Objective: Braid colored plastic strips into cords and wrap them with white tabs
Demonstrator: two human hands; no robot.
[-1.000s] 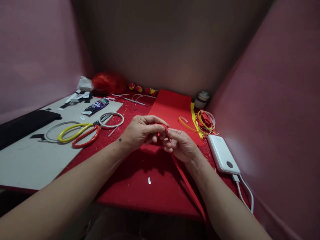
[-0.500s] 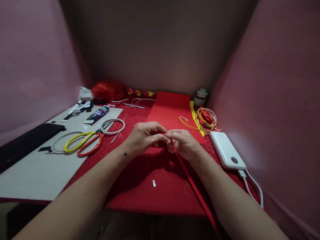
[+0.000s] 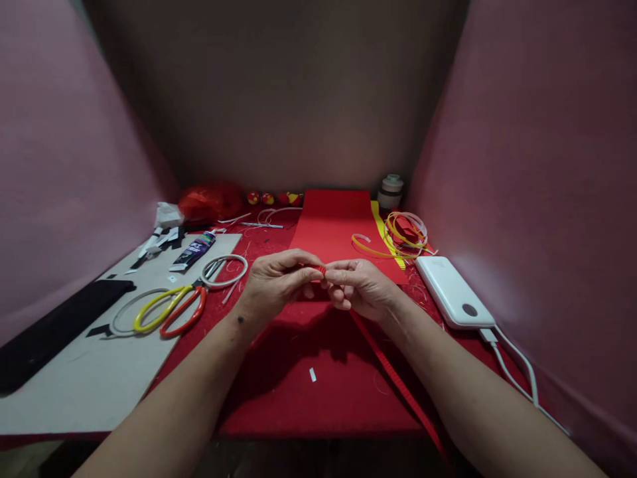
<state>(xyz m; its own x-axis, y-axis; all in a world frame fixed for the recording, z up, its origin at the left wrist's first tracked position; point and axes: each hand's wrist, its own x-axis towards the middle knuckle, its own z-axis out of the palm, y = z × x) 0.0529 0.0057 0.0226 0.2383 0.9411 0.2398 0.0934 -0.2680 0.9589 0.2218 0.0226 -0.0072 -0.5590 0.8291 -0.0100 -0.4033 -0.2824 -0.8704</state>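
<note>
My left hand (image 3: 279, 282) pinches the end of a narrow ribbed red strip (image 3: 395, 382) between thumb and forefinger. Touching it at the fingertips, my right hand (image 3: 361, 287) grips the same strip just to the right. A small ribbed red bit shows between the two thumbs. From under my right hand the strip's long part runs down and right, over the table's front edge. Both hands are above the red cloth, in front of a large red sheet (image 3: 336, 222). A small white scrap (image 3: 312, 375) lies on the cloth below them.
Scissors (image 3: 182, 309), a glue tube (image 3: 194, 251) and a black case (image 3: 64, 325) lie on the pale board (image 3: 64, 408) at left. At right are coiled yellow strips (image 3: 388, 236), a white power bank (image 3: 454, 292) with a cable, and a jar (image 3: 391, 192) behind.
The camera view has shifted slightly. Both hands have turned a little at the fingertips, and the ribbed red bit between the thumbs shows more clearly. The strip now emerges lower, beneath my right hand.
</note>
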